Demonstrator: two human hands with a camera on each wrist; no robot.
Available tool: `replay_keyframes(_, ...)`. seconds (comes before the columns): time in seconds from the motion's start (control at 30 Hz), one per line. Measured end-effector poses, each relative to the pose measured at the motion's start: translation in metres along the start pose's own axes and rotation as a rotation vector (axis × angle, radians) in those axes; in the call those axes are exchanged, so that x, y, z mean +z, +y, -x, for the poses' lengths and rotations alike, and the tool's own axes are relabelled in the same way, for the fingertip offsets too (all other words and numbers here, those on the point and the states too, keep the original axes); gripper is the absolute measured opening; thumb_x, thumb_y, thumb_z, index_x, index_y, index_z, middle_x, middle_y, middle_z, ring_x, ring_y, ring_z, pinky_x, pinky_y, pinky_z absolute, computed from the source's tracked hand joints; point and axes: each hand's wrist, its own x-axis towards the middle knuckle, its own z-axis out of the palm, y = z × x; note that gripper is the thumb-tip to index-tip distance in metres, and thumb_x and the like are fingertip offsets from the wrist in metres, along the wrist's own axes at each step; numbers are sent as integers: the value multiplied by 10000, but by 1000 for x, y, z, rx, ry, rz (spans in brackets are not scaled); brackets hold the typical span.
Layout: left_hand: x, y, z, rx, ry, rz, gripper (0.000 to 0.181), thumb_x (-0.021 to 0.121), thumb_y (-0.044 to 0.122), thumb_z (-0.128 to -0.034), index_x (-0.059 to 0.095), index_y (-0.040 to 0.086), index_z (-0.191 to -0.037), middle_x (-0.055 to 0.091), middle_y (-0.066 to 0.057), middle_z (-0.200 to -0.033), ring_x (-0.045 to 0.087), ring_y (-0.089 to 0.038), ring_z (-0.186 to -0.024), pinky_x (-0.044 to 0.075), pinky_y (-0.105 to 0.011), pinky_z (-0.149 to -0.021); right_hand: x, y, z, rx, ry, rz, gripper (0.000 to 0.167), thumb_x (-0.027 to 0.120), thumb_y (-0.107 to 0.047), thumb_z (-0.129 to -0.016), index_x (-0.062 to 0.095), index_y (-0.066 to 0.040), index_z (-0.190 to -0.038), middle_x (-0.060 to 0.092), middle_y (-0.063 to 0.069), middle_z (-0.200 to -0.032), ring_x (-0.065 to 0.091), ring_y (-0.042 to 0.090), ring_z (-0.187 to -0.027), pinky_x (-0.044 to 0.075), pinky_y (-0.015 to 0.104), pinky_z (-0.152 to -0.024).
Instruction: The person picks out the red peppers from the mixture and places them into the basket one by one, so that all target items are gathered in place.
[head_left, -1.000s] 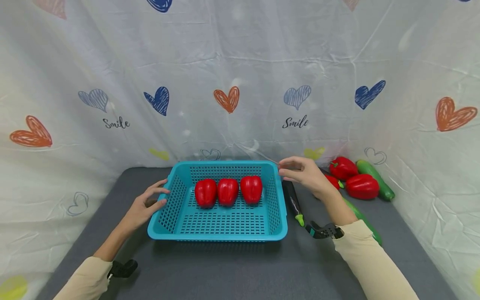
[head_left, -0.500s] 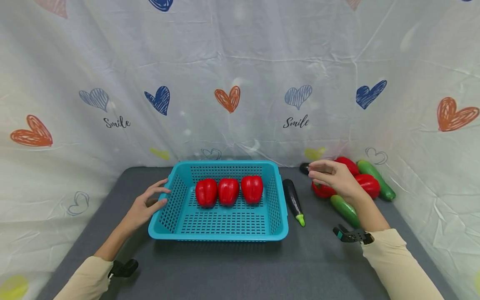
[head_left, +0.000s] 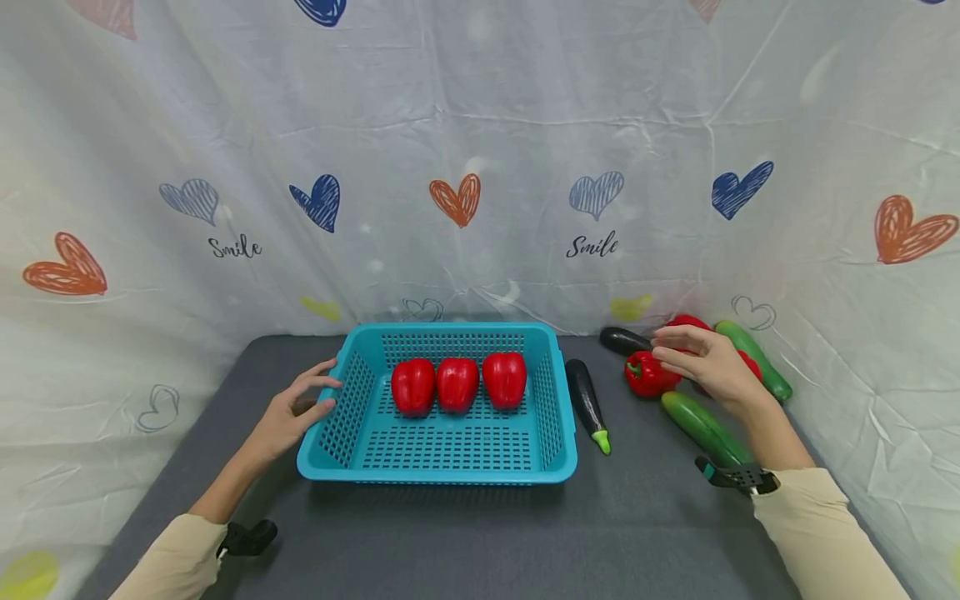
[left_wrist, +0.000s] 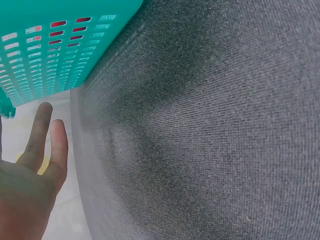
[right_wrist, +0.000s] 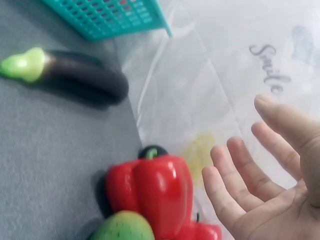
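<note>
Three red bell peppers (head_left: 457,385) stand in a row in the blue plastic basket (head_left: 450,477). My left hand (head_left: 288,412) is at the basket's left rim, fingers extended; whether they touch it I cannot tell. Over the vegetables on the right, my right hand (head_left: 708,362) hovers with nothing in it, fingers apart in the right wrist view. Nearest its fingertips is a red bell pepper (head_left: 649,374) with a green stem. More red pepper (head_left: 686,321) shows behind the hand, partly hidden. A cucumber (head_left: 705,429) lies below the hand, its lower end near the wrist strap.
One eggplant (head_left: 587,400) lies along the basket's right side, and another eggplant (head_left: 624,340) lies farther back. A second cucumber (head_left: 753,358) rests at the table's right edge. White curtain (head_left: 480,250) hangs behind the dark grey table (head_left: 450,542).
My right hand has moved away from the basket's right rim, rightward over the peppers, uncovering the rear eggplant and the near pepper. My left hand and the basket have stayed put.
</note>
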Motion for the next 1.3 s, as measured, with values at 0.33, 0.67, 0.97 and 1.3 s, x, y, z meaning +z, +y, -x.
replay_keyframes(0.33, 0, -1, 2, 5, 4, -8, 294, 575, -48, -1011, 588, -35, -1305, 314, -240, -1576, 581, -28, -1143, 517, -231, -843, -14, 19, 7, -10, 21, 131, 542, 707, -194, -988, 490, 52, -1419, 529, 215, -1394, 585, 205, -1205, 498, 184, -867)
replay_keyframes(0.67, 0, -2, 1, 6, 8, -10, 294, 577, -47, -1011, 588, -33, -1304, 317, -227, -1579, 584, -31, -1138, 517, -230, -843, -13, 35, 5, 9, -46, 154, 680, 748, -176, -955, 401, 60, -1490, 391, 295, -1500, 337, 504, -1381, 438, 141, -925)
replay_keyframes(0.97, 1, 0, 1, 4, 11, -8, 298, 581, -48, -1008, 589, -26, -1306, 318, -234, -1577, 594, -26, -1114, 515, -228, -841, -11, 46, -1, 65, -58, 187, 715, 753, -200, -953, 385, 2, -1532, 355, 298, -1529, 334, 500, -1389, 434, 139, -876)
replay_keyframes(1.3, 1, 1, 0, 9, 15, -4, 295, 581, -50, -1008, 587, -39, -1302, 321, -231, -1577, 586, -79, -1155, 509, -217, -843, -5, 47, -6, 86, -45, 192, 732, 762, -208, -945, 387, -5, -1540, 362, 304, -1526, 338, 504, -1377, 447, 149, -862)
